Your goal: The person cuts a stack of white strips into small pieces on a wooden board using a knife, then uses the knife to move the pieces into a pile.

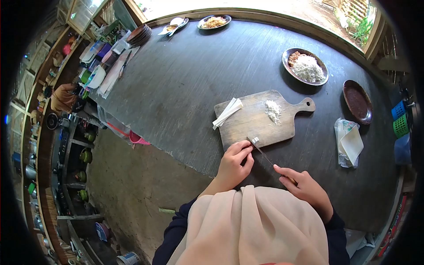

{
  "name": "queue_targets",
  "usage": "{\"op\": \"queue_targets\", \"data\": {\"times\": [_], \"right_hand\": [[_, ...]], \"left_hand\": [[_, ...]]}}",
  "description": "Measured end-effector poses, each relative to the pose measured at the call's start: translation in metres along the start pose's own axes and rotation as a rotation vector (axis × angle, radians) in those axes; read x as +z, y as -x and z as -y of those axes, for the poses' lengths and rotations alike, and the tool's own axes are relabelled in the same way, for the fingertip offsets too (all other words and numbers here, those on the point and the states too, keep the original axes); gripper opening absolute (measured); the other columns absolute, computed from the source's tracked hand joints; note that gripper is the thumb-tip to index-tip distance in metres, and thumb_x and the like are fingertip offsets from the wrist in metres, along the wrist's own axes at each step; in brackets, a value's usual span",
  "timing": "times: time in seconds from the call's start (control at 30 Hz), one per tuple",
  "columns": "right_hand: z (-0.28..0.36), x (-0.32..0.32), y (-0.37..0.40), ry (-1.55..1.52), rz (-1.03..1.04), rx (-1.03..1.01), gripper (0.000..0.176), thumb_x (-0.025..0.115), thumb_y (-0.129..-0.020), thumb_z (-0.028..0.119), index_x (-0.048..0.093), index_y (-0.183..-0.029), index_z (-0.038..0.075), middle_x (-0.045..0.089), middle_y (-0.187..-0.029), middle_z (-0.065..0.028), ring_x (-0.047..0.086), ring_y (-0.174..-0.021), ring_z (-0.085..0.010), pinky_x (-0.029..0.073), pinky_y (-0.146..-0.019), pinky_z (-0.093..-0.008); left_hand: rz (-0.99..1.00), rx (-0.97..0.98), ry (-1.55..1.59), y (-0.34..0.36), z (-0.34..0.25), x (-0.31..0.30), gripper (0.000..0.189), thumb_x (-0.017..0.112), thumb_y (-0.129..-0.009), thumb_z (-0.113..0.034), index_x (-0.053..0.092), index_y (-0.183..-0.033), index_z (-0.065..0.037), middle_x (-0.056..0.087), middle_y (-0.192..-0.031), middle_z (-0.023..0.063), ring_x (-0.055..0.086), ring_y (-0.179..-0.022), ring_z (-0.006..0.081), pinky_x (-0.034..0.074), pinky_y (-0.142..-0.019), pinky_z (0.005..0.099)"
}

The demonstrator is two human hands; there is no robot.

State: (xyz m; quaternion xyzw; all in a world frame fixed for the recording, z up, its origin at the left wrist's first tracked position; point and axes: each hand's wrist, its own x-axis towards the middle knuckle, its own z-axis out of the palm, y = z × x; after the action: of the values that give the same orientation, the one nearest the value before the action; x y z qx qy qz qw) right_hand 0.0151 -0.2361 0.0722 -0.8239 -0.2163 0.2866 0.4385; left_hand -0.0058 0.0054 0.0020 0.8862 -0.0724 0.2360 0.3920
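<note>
A wooden cutting board (pixel 258 119) with a handle lies on the dark table before me. My right hand (pixel 304 183) is closed around the handle of a knife (pixel 264 155), its blade reaching the board's near edge. Close beside the blade tip, my left hand (pixel 236 163) rests with fingers curled and pressed together; what they hold, if anything, is hidden. Small white cut bits (pixel 255 140) sit by the blade. On the board's left lie several long white strips (pixel 228 113); a heap of fine white shreds (pixel 273 111) is toward its right.
Beyond the board stands a plate (pixel 304 81) with white shreds and brown food. To the right are a brown oval dish (pixel 357 102) and a plastic wrapper (pixel 344 150) with a white slab. Farther off are another food plate (pixel 214 22) and stacked brown plates (pixel 139 35).
</note>
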Motion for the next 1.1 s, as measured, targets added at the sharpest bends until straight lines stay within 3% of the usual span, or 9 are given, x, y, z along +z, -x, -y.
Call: {"op": "queue_targets", "data": {"times": [0.4,0.7,1.1], "right_hand": [[0.000,-0.010,0.007,0.009,0.041,-0.016,0.039,0.060,-0.097,0.015,0.058,-0.136,0.014,0.055,-0.059,-0.0140,0.049,-0.047,-0.0182,0.046,-0.057,-0.0307],[0.004,0.001,-0.002,0.030,0.030,0.027,0.037,0.059,-0.098,0.016,0.058,-0.135,0.015,0.058,-0.063,-0.0164,0.053,-0.050,-0.0265,0.048,-0.059,-0.0348],[0.003,-0.004,0.003,0.036,0.006,0.003,0.038,0.060,-0.097,0.017,0.059,-0.135,0.014,0.058,-0.063,-0.0155,0.052,-0.050,-0.0186,0.047,-0.058,-0.0313]], "left_hand": [[0.004,0.001,0.012,-0.001,0.001,0.000,0.017,0.064,-0.082,-0.003,0.069,-0.096,0.004,0.066,-0.108,0.0132,0.064,-0.102,0.0305,0.050,-0.091,0.0385],[0.016,-0.048,0.014,0.000,-0.001,-0.001,0.017,0.066,-0.082,-0.003,0.071,-0.097,0.003,0.067,-0.110,0.0143,0.064,-0.105,0.0307,0.050,-0.093,0.0381],[-0.015,0.007,0.015,-0.001,0.000,-0.001,0.016,0.064,-0.081,-0.004,0.069,-0.094,0.004,0.067,-0.107,0.0135,0.064,-0.102,0.0314,0.051,-0.091,0.0386]]}}
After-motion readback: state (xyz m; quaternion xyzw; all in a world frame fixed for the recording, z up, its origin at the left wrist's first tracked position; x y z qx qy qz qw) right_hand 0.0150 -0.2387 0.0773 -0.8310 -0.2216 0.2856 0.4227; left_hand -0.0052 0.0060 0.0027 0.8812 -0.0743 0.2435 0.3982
